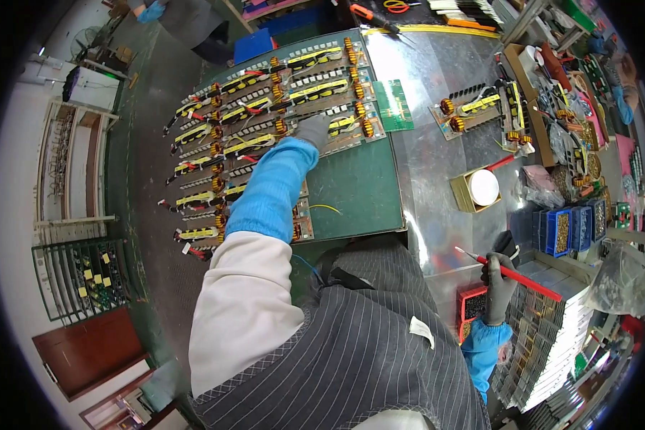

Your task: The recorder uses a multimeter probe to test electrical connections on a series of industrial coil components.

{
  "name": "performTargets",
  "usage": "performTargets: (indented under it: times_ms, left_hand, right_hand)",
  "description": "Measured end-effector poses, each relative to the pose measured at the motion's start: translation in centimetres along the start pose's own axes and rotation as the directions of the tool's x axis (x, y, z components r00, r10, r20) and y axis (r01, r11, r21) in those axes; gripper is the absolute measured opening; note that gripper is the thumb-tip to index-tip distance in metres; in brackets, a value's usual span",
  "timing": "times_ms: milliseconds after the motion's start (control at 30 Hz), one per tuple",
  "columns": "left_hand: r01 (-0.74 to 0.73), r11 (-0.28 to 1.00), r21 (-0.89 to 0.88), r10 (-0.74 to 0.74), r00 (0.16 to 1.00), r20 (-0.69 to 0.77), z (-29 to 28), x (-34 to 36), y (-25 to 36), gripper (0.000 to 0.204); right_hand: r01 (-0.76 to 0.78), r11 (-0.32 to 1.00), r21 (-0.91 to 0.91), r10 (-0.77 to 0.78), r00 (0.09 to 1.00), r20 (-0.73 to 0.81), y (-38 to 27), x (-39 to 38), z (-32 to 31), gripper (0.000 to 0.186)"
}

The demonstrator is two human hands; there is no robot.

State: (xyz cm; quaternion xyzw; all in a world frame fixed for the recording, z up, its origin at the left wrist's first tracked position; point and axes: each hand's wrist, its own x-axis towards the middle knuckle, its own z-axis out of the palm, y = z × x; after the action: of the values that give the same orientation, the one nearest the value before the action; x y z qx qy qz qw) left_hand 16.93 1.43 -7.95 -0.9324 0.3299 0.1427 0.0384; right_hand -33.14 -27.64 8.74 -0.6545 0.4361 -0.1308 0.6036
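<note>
Rows of circuit boards (251, 111) with yellow-wrapped parts, copper coils and red and black leads lie on a green-topped table (358, 186). My left hand (312, 132), in a grey glove, is stretched over the nearest board at the right end of the rows; its fingers blend into the parts, so their pose is unclear. My right hand (499, 283), also gloved, is closed around a slim red-handled tool (527, 281) with a pale pointed tip that aims left. The tool is held low at my right, over the metal bench.
Another wired board (480, 111) lies on the metal bench (430, 158), near a white round tub (484, 187) in a carton. A bare green board (394, 105) touches the table edge. Blue bins (557, 233), a red bin (471, 302) and stacked metal parts (541, 337) stand right.
</note>
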Motion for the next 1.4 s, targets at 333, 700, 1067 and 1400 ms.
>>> performTargets:
  times_ms: [333, 700, 1067, 1400]
  left_hand:
    - [0.021, 0.998, 0.065, -0.014, 0.995, -0.102, 0.3, 1.4, 2.3, 0.028]
    - [0.045, 0.998, 0.048, -0.045, 0.999, 0.01, 0.5, 0.2, 1.8, 0.037]
    - [-0.039, 0.968, 0.25, -0.01, 0.981, 0.192, -9.1, 2.7, 6.4, 0.066]
    - [-0.466, 0.878, -0.108, 0.463, 0.885, -0.052, -9.7, 13.5, 30.0, 0.052]
  right_hand:
    - [0.031, 0.998, -0.046, -0.026, 0.993, 0.118, 0.0, 1.6, 1.0, 0.019]
    - [0.048, 0.998, -0.032, -0.047, 0.999, 0.027, 0.3, 0.4, 0.5, 0.017]
    - [0.044, 0.998, 0.051, -0.043, 0.999, -0.017, -0.2, 0.4, -0.1, 0.017]
    - [0.022, 0.998, 0.062, -0.016, 0.996, -0.091, -1.3, 0.3, -3.5, 0.018]
